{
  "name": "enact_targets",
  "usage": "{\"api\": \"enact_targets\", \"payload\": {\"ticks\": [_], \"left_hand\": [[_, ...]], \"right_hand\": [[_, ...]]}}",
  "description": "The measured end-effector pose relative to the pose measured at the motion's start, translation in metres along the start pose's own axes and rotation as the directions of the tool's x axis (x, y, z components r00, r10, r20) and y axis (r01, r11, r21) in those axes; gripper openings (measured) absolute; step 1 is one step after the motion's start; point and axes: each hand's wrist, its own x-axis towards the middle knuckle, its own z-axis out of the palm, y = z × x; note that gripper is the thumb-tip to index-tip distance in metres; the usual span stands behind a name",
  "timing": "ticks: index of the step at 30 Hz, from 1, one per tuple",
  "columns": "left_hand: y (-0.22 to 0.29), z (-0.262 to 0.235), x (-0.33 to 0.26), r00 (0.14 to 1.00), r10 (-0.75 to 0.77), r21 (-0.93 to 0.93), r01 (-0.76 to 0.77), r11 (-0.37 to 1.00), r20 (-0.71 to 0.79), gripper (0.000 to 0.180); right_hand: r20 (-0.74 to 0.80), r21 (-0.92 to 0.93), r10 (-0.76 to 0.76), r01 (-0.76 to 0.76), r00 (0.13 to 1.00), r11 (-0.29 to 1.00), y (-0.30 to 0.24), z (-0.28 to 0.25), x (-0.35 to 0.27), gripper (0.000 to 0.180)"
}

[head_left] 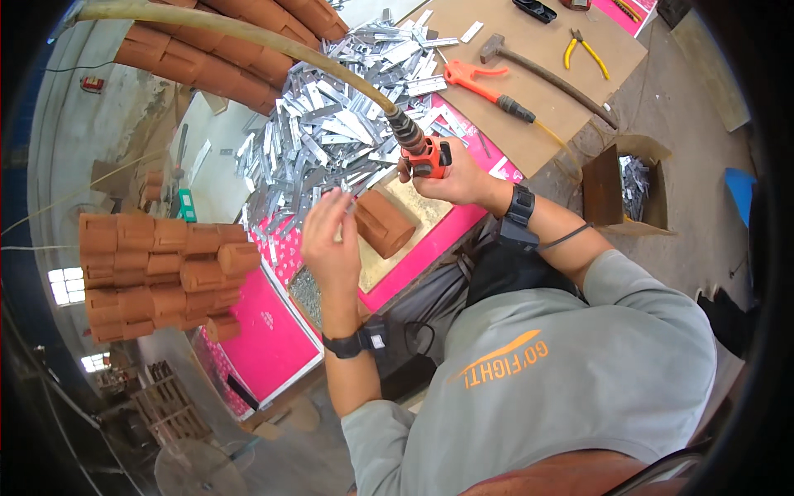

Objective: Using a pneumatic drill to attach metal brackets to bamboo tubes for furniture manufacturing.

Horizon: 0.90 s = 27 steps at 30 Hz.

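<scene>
My right hand (453, 179) is closed round a red and black air tool (428, 159), with a thick yellowish hose (331, 64) joined to its top. Its working end is hidden by my hand. A brown cylinder (384, 224) with ridged sides lies on a worn pale board (420, 205), just below the tool. Close by on its left is my left hand (329, 238), fingers bent in and pinched together. What they hold, if anything, is too small to make out. Beyond both hands spreads a heap of flat silver metal strips (331, 116).
Brown cylinders are stacked at the left (157, 273) and far left (207, 62). A hammer (546, 74), an orange-red air gun (488, 87) and yellow-handled pliers (585, 54) lie on brown cardboard (529, 136). A carton (608, 190) of metal pieces stands right.
</scene>
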Motion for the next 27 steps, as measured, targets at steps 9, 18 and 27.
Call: {"api": "enact_targets", "payload": {"ticks": [9,18,27], "left_hand": [[-0.001,0.017,-0.053,0.994,-0.070,-0.105,0.078,0.991,0.084,0.032],[-0.041,0.029,-0.028,0.902,-0.402,-0.234,0.430,0.872,0.159,0.050],[-0.050,0.040,-0.023,0.705,-0.599,-0.707,0.639,0.304,0.379,0.032]], "right_hand": [[0.034,-0.025,-0.034,0.035,0.999,0.999,-0.003,0.009,0.005,0.027],[0.043,-0.155,-0.011,0.018,0.999,0.988,-0.004,0.009,0.003,0.029],[-0.021,-0.018,-0.107,0.107,0.994,0.994,0.002,0.012,0.004,0.031]]}}
